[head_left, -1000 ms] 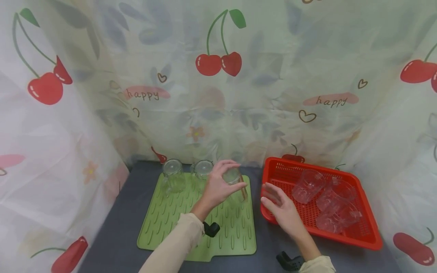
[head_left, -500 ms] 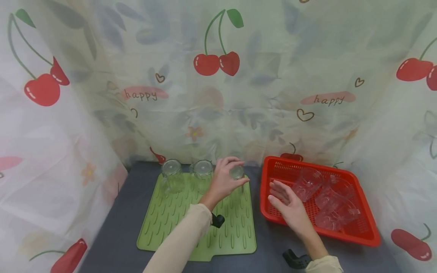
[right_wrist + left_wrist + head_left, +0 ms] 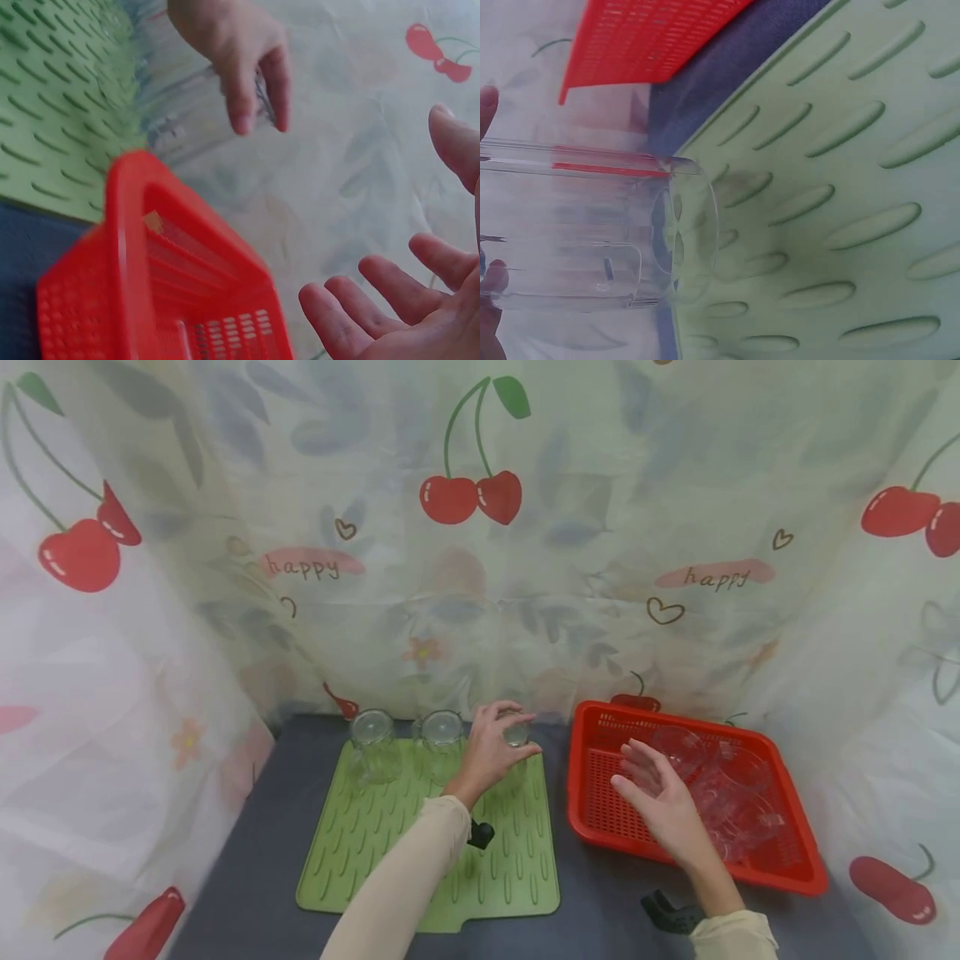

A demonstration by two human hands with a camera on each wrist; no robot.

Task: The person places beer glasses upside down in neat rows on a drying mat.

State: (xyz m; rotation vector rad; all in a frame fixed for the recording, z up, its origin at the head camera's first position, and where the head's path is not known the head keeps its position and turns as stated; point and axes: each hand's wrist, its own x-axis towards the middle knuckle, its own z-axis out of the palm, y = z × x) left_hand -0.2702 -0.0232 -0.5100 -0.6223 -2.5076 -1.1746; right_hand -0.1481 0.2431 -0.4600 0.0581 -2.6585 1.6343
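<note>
At the back right of the green ridged mat (image 3: 420, 843), my left hand (image 3: 491, 752) grips a clear glass mug (image 3: 516, 731) around its upper end. The mug is upside down. In the left wrist view, the lower end of the mug (image 3: 592, 225) is at the mat, with fingertips (image 3: 495, 277) at its other end. Two more upturned glass mugs, one in the middle (image 3: 442, 747) and one at the left (image 3: 377, 747), stand in line on the mat. My right hand (image 3: 663, 802), fingers spread and holding nothing, hovers over the red basket (image 3: 577, 777).
Several clear mugs (image 3: 738, 802) lie in the basket's right part, some behind my right hand. Mat and basket sit side by side on a dark grey table (image 3: 247, 860). A printed curtain (image 3: 585, 568) closes off the back and sides.
My left hand has shifted slightly back with the mug. My right hand has moved right, from the basket's left edge to over its inside. The view has drifted slightly.
</note>
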